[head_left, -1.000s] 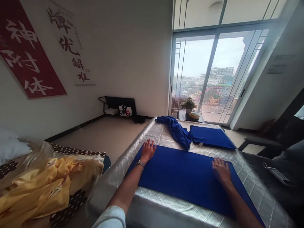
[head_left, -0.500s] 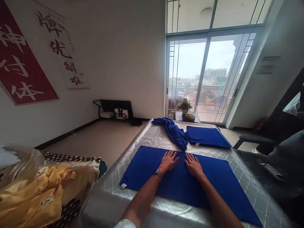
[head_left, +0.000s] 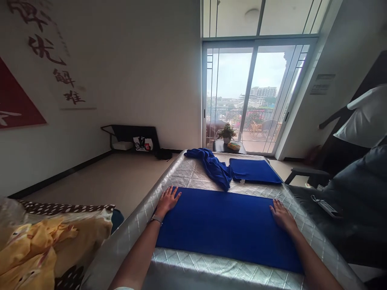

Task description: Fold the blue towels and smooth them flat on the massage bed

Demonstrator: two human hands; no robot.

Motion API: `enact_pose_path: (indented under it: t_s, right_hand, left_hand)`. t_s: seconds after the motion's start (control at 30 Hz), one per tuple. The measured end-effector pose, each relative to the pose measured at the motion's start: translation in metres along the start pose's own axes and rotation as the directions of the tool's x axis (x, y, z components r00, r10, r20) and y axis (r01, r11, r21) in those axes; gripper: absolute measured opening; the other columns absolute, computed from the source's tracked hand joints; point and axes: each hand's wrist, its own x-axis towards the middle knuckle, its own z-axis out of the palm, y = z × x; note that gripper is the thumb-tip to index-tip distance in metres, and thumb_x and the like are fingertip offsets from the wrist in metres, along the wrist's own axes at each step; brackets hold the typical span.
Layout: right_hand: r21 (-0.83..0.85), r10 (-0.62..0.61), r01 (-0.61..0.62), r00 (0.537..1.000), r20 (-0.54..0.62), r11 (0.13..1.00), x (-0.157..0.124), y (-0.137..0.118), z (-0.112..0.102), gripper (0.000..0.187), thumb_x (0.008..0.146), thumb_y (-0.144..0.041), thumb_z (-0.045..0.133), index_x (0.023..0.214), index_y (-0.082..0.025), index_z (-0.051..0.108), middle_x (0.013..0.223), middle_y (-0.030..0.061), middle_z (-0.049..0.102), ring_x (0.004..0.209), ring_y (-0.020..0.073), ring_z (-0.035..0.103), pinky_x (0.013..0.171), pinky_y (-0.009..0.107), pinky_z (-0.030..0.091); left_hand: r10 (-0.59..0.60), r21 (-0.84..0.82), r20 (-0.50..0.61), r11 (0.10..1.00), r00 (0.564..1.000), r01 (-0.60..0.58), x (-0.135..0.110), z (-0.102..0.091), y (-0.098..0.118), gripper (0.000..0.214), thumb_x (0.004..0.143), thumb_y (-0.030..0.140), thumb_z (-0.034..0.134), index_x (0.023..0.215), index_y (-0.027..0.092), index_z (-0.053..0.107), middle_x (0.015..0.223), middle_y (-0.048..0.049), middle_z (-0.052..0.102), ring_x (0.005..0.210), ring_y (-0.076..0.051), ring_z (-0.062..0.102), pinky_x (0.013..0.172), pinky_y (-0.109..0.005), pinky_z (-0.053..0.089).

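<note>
A blue cloth (head_left: 223,223) lies flat and smooth across the near part of a silver quilted surface (head_left: 187,257). At its far left corner rests my left hand (head_left: 168,200), palm down with fingers spread. My right hand (head_left: 283,215) lies open on the opposite end, near the far right corner. Neither hand grips anything. Beyond this cloth, a folded blue cloth (head_left: 254,170) sits flat at the right with a small white tag on its near edge. Beside it, to the left, is a crumpled blue cloth (head_left: 211,165).
Yellow fabric (head_left: 33,245) lies heaped at the lower left. A dark sofa (head_left: 356,181) with a white power strip (head_left: 326,206) borders the right side. A person in a white top (head_left: 363,117) stands there. Behind the surface, a potted plant (head_left: 227,133) stands before glass doors.
My hands have slid apart from the cloth's middle, the left one to its left end and the right one to its right end. The view has turned slightly right; more of the person shows.
</note>
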Motion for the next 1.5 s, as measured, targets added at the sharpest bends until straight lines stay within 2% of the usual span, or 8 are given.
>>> enact_pose_path:
  t_s: [0.27, 0.53, 0.63, 0.77, 1.03, 1.13, 1.3, 1.5]
  right_hand:
    - [-0.044, -0.046, 0.041, 0.989, -0.138, 0.998, -0.019, -0.043, -0.031, 0.059, 0.096, -0.021, 0.027, 0.151, 0.0, 0.04, 0.158, 0.0213, 0.038, 0.149, 0.0289, 0.031, 0.124, 0.05, 0.015]
    - [0.18, -0.423, 0.437, 0.899, -0.111, 0.881, -0.088, -0.201, -0.014, 0.065, 0.102, -0.043, 0.02, 0.157, -0.009, 0.031, 0.164, 0.0132, 0.028, 0.153, 0.0239, 0.019, 0.124, 0.046, 0.015]
    - [0.213, -0.455, 0.449, 0.89, -0.024, 0.868, -0.101, -0.227, -0.008, 0.067, 0.102, -0.045, 0.019, 0.159, -0.01, 0.025, 0.166, 0.0116, 0.02, 0.154, 0.0221, 0.013, 0.125, 0.045, 0.011]
    - [0.143, -0.377, 0.371, 0.926, 0.016, 0.918, -0.098, -0.195, -0.003, 0.072, 0.101, -0.051, 0.016, 0.159, -0.009, 0.022, 0.167, 0.0099, 0.019, 0.154, 0.0215, 0.012, 0.125, 0.044, 0.009]
    - [-0.006, -0.068, 0.068, 0.997, -0.043, 0.998, -0.086, 0.004, 0.029, 0.076, 0.096, -0.048, 0.016, 0.158, -0.005, 0.026, 0.167, 0.0108, 0.021, 0.154, 0.0234, 0.015, 0.125, 0.045, 0.016]
    - [-0.016, -0.015, 0.015, 0.999, -0.031, 1.0, -0.087, 0.044, 0.03, 0.075, 0.095, -0.044, 0.017, 0.158, -0.004, 0.027, 0.166, 0.0105, 0.022, 0.153, 0.0235, 0.018, 0.124, 0.044, 0.019]
    - [-0.099, 0.026, -0.037, 0.993, -0.119, 0.994, -0.1, 0.01, 0.008, 0.069, 0.096, -0.035, 0.019, 0.153, -0.001, 0.038, 0.163, 0.0154, 0.03, 0.152, 0.0291, 0.024, 0.123, 0.051, 0.017]
    - [0.079, -0.303, 0.313, 0.946, -0.115, 0.947, -0.143, -0.145, -0.007, 0.066, 0.1, -0.039, 0.016, 0.157, -0.009, 0.033, 0.163, 0.0112, 0.029, 0.153, 0.0244, 0.021, 0.124, 0.047, 0.014]
  left_hand:
    - [-0.008, 0.025, -0.05, 1.0, 0.999, 0.009, -0.001, -0.018, 0.017, 0.068, 0.103, 0.057, 0.02, 0.158, 0.019, 0.032, 0.163, -0.0136, 0.031, 0.152, -0.031, 0.022, 0.122, -0.055, 0.019]
    - [0.463, -0.089, -0.089, 0.878, 0.882, -0.47, -0.07, 0.007, 0.169, 0.062, 0.105, 0.054, 0.021, 0.157, 0.023, 0.035, 0.163, -0.0086, 0.032, 0.153, -0.025, 0.023, 0.123, -0.049, 0.022]
    - [0.537, -0.127, -0.091, 0.829, 0.838, -0.545, -0.088, 0.015, 0.196, 0.063, 0.105, 0.056, 0.02, 0.158, 0.025, 0.031, 0.164, -0.0089, 0.031, 0.153, -0.025, 0.022, 0.124, -0.05, 0.022]
    - [0.491, -0.125, -0.011, 0.864, 0.871, -0.488, -0.093, 0.006, 0.165, 0.069, 0.104, 0.061, 0.017, 0.158, 0.021, 0.032, 0.165, -0.0104, 0.027, 0.153, -0.024, 0.02, 0.125, -0.048, 0.017]
    - [0.126, 0.026, 0.007, 0.992, 0.992, -0.126, -0.112, 0.002, -0.009, 0.069, 0.103, 0.061, 0.022, 0.16, 0.023, 0.028, 0.165, -0.0075, 0.026, 0.153, -0.027, 0.021, 0.124, -0.049, 0.019]
    - [0.097, 0.038, -0.011, 0.995, 0.995, -0.096, -0.121, 0.005, -0.046, 0.069, 0.103, 0.06, 0.023, 0.16, 0.021, 0.027, 0.166, -0.008, 0.025, 0.153, -0.026, 0.02, 0.123, -0.047, 0.021]
    - [0.089, 0.043, -0.006, 0.995, 0.996, -0.089, -0.121, -0.007, -0.034, 0.071, 0.103, 0.061, 0.026, 0.159, 0.018, 0.029, 0.165, -0.0102, 0.026, 0.153, -0.028, 0.021, 0.124, -0.049, 0.018]
    - [0.381, -0.105, -0.048, 0.918, 0.924, -0.384, -0.134, -0.017, 0.092, 0.067, 0.105, 0.058, 0.021, 0.161, 0.021, 0.022, 0.167, -0.0073, 0.018, 0.154, -0.024, 0.017, 0.125, -0.046, 0.019]
